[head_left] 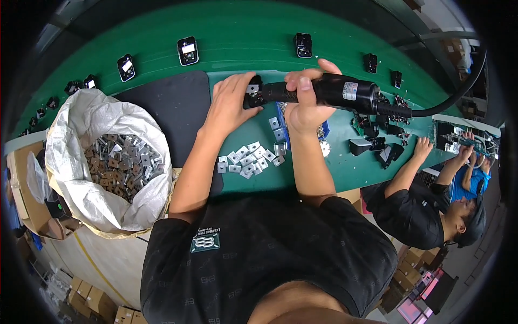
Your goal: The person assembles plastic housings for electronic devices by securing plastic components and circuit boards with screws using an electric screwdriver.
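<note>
My left hand (229, 101) is closed around a small black housing (255, 99), steadying it on the bench. A silvery metal plate (252, 88) shows inside the housing. My right hand (310, 105) is wrapped round a black electric screwdriver (345, 92), which lies nearly level with its nose against the housing's right side. Whether the tip sits on a screw is hidden. Below the hands, several square metal plates (249, 160) with holes lie loose on the green bench. A blue tray (286, 141) of small parts is partly covered by my right hand and wrist.
A white-lined sack (65, 140) full of metal plates stands left, beside a black mat (181, 105). Black units (188, 51) sit along the green belt (243, 32). The screwdriver's cable (458, 100) arcs right, above black parts (380, 146). A co-worker (415, 210) sits at right.
</note>
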Motion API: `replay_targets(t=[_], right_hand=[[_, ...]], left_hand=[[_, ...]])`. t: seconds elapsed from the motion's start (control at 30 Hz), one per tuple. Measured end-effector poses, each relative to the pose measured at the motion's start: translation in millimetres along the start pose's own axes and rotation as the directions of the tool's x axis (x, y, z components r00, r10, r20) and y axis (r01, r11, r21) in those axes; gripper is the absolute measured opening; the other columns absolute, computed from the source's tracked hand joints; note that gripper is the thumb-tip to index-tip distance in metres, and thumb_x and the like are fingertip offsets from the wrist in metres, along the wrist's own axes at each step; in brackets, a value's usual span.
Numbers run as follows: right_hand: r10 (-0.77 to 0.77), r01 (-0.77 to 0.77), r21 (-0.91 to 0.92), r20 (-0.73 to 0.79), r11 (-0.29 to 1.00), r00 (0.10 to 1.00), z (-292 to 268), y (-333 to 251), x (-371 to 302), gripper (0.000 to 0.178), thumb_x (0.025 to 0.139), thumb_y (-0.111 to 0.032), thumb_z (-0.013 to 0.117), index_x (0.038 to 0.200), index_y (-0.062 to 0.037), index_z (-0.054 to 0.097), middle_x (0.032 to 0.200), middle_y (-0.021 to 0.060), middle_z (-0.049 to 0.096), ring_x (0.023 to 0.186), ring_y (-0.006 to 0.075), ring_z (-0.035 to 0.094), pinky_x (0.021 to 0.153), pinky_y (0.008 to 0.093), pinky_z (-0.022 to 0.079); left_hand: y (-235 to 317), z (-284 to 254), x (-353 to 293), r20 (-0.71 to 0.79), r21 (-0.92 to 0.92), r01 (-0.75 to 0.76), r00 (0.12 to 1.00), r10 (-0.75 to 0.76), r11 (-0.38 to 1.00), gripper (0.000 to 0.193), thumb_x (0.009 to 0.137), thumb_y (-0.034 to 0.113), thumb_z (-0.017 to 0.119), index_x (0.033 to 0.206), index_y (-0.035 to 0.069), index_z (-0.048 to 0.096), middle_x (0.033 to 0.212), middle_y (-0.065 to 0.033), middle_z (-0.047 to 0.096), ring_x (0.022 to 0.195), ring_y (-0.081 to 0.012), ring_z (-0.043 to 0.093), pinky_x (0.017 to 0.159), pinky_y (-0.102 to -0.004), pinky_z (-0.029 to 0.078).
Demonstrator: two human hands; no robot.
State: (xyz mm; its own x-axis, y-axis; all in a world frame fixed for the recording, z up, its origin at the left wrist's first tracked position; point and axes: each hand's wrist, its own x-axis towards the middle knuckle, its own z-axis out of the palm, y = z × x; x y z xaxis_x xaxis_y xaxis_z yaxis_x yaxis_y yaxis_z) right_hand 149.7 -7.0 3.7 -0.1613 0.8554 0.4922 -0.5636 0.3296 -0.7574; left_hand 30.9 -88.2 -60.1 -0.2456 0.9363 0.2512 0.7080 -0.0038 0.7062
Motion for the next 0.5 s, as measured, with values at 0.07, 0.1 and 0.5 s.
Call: replay_targets(t=[0.07,0.1,0.5], right_hand=[[0.000,-0.001,-0.013,-0.021,1.000,1.000,0.3,3.2,0.5,0.043,0.082,-0.002,0.064,0.120,-0.0012,0.043,0.073,0.0069,0.057,0.063,0.0166,0.054,0.067,0.0388,0.049],[0.010,-0.011,-0.020,-0.039,1.000,0.999,0.3,4.5,0.6,0.044,0.082,-0.002,0.064,0.120,-0.0012,0.043,0.073,0.0071,0.057,0.063,0.0169,0.054,0.068,0.0392,0.049],[0.059,-0.061,-0.027,-0.066,0.998,0.996,-2.5,11.1,0.9,0.047,0.081,-0.001,0.065,0.123,-0.0017,0.043,0.076,0.0074,0.058,0.064,0.0180,0.055,0.072,0.0409,0.049]], left_hand=[[2.0,-1.1,1.0,-0.013,0.006,-0.004,1.000,0.004,1.000,0.081,0.057,0.017,0.084,0.129,0.007,0.048,0.122,-0.0142,0.056,0.119,-0.0321,0.048,0.099,-0.0429,0.035],[2.5,-1.2,1.3,-0.023,0.014,-0.010,1.000,0.011,1.000,0.079,0.058,0.018,0.083,0.128,0.007,0.049,0.118,-0.0140,0.057,0.116,-0.0323,0.050,0.099,-0.0426,0.035],[0.5,0.1,1.4,-0.045,0.012,-0.037,0.998,0.038,0.999,0.074,0.059,0.017,0.080,0.127,0.009,0.052,0.115,-0.0118,0.057,0.112,-0.0312,0.051,0.096,-0.0426,0.036]])
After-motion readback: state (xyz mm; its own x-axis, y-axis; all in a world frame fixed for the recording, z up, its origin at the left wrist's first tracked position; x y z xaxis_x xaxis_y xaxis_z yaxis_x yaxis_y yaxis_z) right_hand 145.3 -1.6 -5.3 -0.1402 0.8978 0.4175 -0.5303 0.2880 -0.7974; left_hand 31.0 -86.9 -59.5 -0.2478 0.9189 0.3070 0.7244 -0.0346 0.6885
